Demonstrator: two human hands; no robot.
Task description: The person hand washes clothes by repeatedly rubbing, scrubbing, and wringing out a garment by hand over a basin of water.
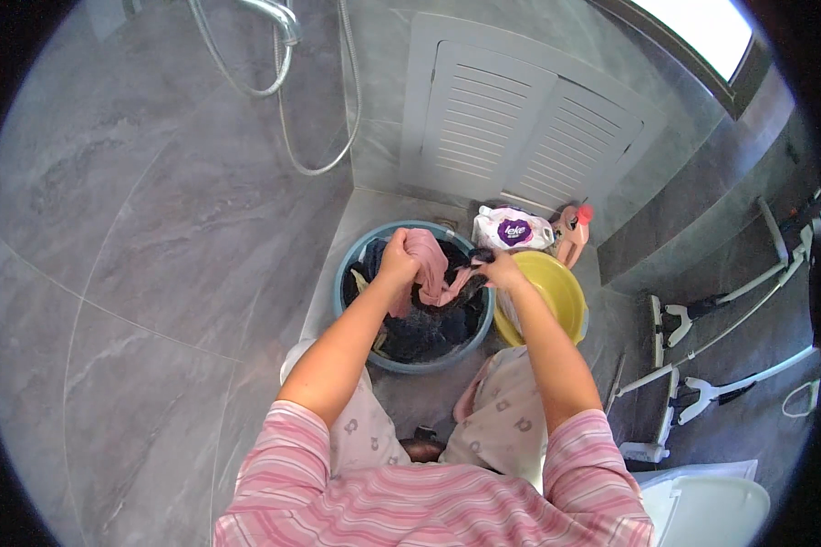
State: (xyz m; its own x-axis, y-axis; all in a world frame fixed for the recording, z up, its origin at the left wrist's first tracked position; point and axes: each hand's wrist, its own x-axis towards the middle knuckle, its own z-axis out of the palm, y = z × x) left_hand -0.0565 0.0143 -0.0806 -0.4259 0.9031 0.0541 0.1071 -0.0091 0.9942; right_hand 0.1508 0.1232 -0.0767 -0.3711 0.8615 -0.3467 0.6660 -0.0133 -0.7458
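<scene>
A pink garment (pixel 429 256) hangs bunched above a round blue tub (pixel 347 262). My left hand (pixel 398 258) grips its upper part over the tub's left half. Near the tub's right rim, my right hand (pixel 501 269) holds the narrow other end, together with some black fabric (pixel 481 256). The cloth sags in a loop between my hands. Below it, dark wet clothes (pixel 427 336) lie in the tub, with water or suds on them. A pale yellow piece of cloth (pixel 359 281) shows at the tub's left side.
A yellow basin (pixel 566 290) stands against the tub's right side, under my right forearm. Behind it are a white detergent bag (pixel 513 229) and a pink bottle with a red cap (pixel 572 236). A shower hose (pixel 357 102) hangs at the back wall; flat mops (pixel 701 396) lean at right.
</scene>
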